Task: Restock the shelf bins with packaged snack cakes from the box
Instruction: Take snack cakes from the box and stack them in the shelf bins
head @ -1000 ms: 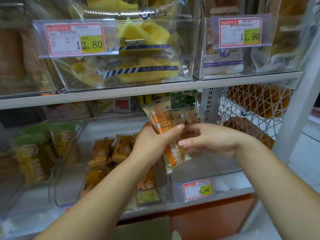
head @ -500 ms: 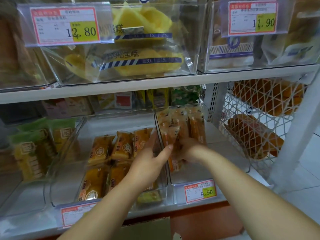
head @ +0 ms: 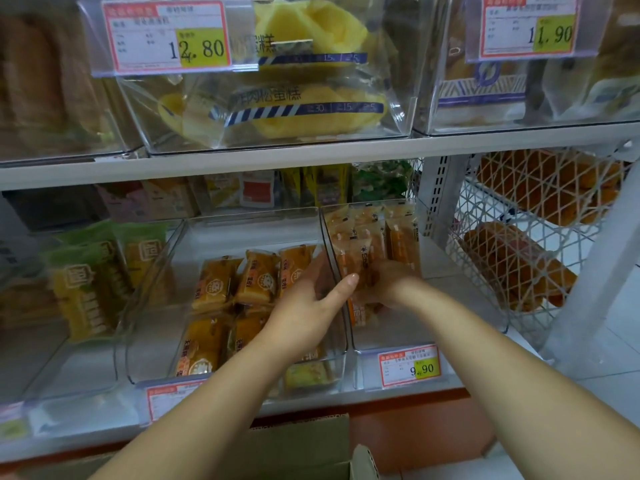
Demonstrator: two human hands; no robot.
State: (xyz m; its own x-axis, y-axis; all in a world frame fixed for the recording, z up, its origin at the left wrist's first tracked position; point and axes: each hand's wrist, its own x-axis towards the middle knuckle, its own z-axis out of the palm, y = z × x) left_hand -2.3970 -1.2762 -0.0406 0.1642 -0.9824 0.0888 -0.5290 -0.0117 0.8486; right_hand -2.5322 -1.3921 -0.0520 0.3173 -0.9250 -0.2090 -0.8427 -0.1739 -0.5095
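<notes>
On the lower shelf, the clear right bin [head: 450, 306] has several orange snack cake packs [head: 398, 237] standing upright at its back. My right hand [head: 389, 287] is inside this bin, fingers curled on one orange pack [head: 360, 311] set against the row. My left hand [head: 308, 303] hovers with straight fingers over the wall between this bin and the middle bin [head: 242, 230], its thumb touching the same pack. The middle bin contains yellow-orange cake packs [head: 218, 287]. The cardboard box [head: 304, 445] sits open below the shelf, under my forearms.
A 9.90 price tag [head: 408, 367] hangs on the right bin's front. Green-topped packs [head: 90, 271] fill a bin to the left. A white mesh basket [head: 519, 265] of bread stands at the right. The upper shelf [head: 311, 157] carries clear bins of yellow cakes.
Both hands have carried the orange pack from in front of the shelf down into the right bin. My left hand has let go and spread its fingers.
</notes>
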